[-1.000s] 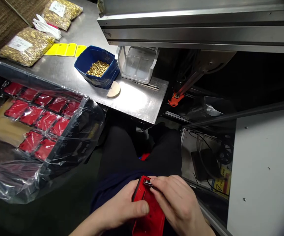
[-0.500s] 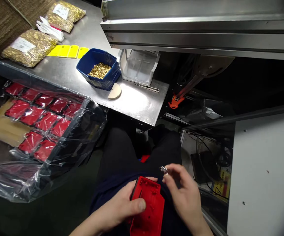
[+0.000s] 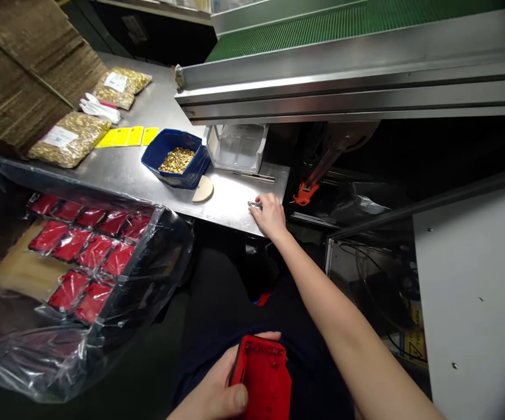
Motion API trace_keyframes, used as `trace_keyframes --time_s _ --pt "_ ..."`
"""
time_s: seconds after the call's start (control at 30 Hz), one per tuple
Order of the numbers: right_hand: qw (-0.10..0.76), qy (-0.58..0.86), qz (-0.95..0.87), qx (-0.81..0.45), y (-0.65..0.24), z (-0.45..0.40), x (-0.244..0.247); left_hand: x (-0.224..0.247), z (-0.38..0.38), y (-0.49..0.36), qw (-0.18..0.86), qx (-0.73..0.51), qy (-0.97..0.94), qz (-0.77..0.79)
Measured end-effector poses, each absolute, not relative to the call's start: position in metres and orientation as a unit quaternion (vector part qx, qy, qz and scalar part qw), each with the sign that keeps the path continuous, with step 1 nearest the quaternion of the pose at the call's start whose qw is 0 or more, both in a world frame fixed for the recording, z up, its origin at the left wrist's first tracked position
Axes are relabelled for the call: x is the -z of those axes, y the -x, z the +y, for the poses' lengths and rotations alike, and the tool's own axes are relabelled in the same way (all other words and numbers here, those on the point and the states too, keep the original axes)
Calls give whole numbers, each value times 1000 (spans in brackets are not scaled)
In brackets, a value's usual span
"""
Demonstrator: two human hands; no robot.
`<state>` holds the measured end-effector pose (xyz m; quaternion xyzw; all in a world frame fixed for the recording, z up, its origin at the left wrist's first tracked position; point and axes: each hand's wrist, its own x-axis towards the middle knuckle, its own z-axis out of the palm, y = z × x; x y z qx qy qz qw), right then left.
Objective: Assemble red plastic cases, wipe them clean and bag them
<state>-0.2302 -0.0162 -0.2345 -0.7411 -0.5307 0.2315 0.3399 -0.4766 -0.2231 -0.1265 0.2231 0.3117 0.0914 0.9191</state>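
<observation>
A red plastic housing (image 3: 268, 379) with a black edge lies in my left hand (image 3: 224, 388), its hollow side up and my thumb over the near left edge. My right hand (image 3: 270, 216) reaches out to the front edge of the metal table (image 3: 230, 201), its fingers closed on a small shiny metal piece (image 3: 255, 205) at the tabletop. To the left of that hand lies a round cream disc (image 3: 203, 189), beside a blue bin (image 3: 174, 158) of small brass parts. Behind the hand is a clear plastic bin (image 3: 238, 149).
A plastic-lined crate (image 3: 147, 256) of red parts stands at the left. Bags of brass parts (image 3: 66, 140), yellow cards (image 3: 121, 136) and white gloves (image 3: 99, 109) lie on the table. A metal conveyor frame (image 3: 344, 87) crosses above; an orange clamp (image 3: 305, 193) hangs right of the table.
My right hand has moved forward from beside the red housing to the table edge, carrying the metal piece. My left hand still holds the housing, and the view has tilted up.
</observation>
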Motion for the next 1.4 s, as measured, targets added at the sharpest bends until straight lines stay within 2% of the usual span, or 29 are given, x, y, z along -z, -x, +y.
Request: trace_keyframes --time_s 0.13,0.27,0.4,0.6,0.7,0.8,0.93,1.07,1.23,1.33,1.4 --pt "336 742 -532 -231 231 -5 256 132 -223 480 914 -125 -221 317" --pt "377 730 -511 -252 224 -30 257 139 -221 475 918 -142 -191 316" --pt "416 716 -472 -302 222 -99 237 143 -218 467 915 -200 -122 328" --pt "413 656 -483 -408 246 -234 183 156 -209 457 874 -232 19 426" --pt "380 603 -565 -416 255 -270 160 158 -204 451 851 -232 45 469" --pt "309 582 -660 -361 256 -274 146 156 -203 446 848 -213 45 483" --pt "279 511 -710 -395 255 -255 133 149 -203 442 848 -189 21 494" --pt "341 528 -620 -470 263 -236 124 144 -199 450 831 -214 -22 512" --pt "395 557 -360 -636 270 -215 123 145 -197 474 791 -281 -244 486" --pt "393 522 -326 -683 273 -210 118 140 -202 485 756 -272 -395 446" --pt "383 512 -339 -690 276 -210 113 134 -204 489 738 -266 -430 447"
